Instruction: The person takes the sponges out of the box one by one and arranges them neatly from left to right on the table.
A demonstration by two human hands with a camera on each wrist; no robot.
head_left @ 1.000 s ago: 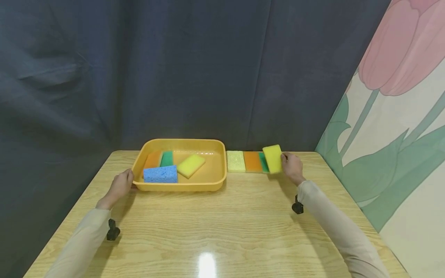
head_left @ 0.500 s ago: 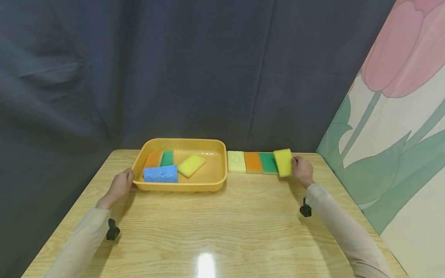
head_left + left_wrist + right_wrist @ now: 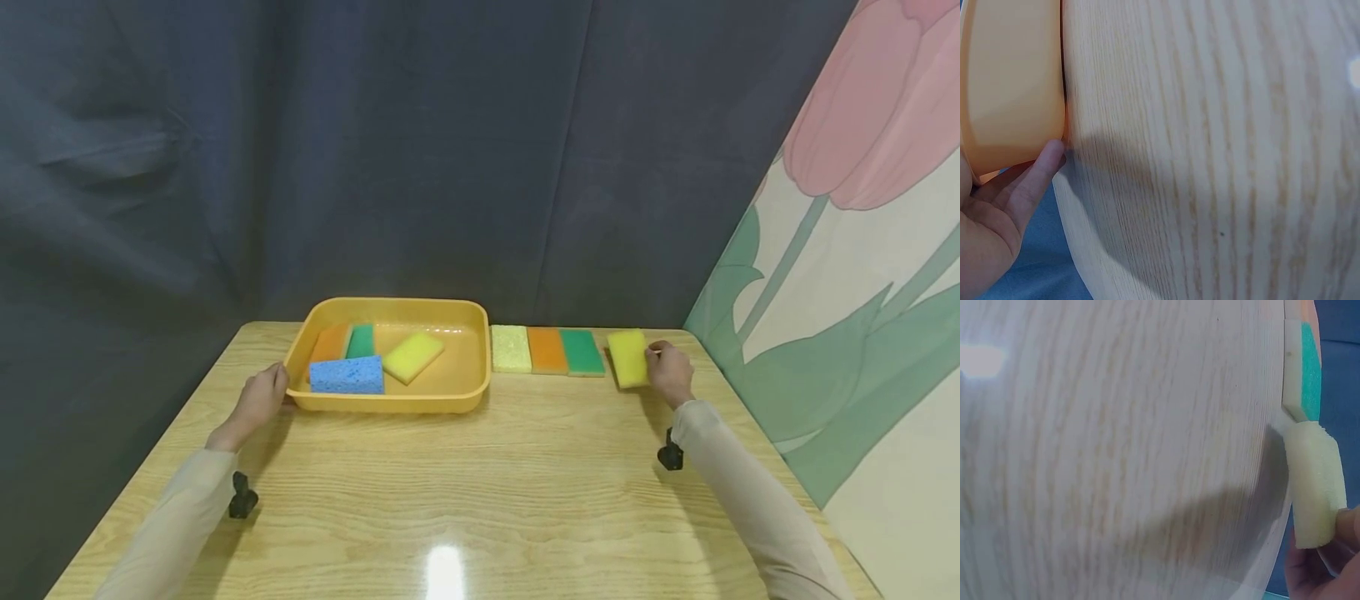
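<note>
My left hand (image 3: 258, 402) grips the near left corner of a yellow plastic tray (image 3: 390, 404). In the left wrist view its fingers (image 3: 1038, 178) reach under the tray's edge. My right hand (image 3: 671, 372) pinches a yellow sponge (image 3: 627, 358) by its right side, a little right of the row. That row on the table holds a pale yellow sponge (image 3: 511, 349), an orange sponge (image 3: 547, 350) and a green sponge (image 3: 582, 352), side by side. In the right wrist view the held sponge (image 3: 1315, 481) is tilted and casts a shadow on the table.
Inside the tray lie a blue sponge (image 3: 347, 376), a yellow sponge (image 3: 412, 357), an orange sponge (image 3: 327, 343) and a green sponge (image 3: 361, 342). A dark curtain (image 3: 420, 167) hangs behind the wooden table (image 3: 450, 475). A flower-patterned wall (image 3: 862, 333) stands at the right.
My right hand has carried the yellow sponge rightward and slightly toward me, from over the green sponge to beyond it, uncovering the green one. The left hand and tray have stayed in place.
</note>
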